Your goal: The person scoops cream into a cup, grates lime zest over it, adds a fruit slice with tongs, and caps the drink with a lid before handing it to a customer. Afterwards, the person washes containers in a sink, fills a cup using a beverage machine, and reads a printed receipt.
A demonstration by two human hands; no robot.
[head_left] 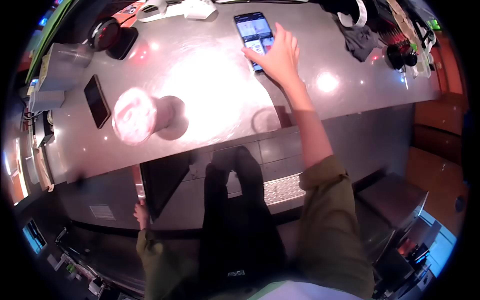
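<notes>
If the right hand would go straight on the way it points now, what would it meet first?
Probably the lit phone on the counter, directly before the right hand; whether they already touch is unclear.

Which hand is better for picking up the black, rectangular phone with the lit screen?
Probably the right hand: it spreads over that phone, while the left hand is away from the shiny grey metal counter.
</notes>
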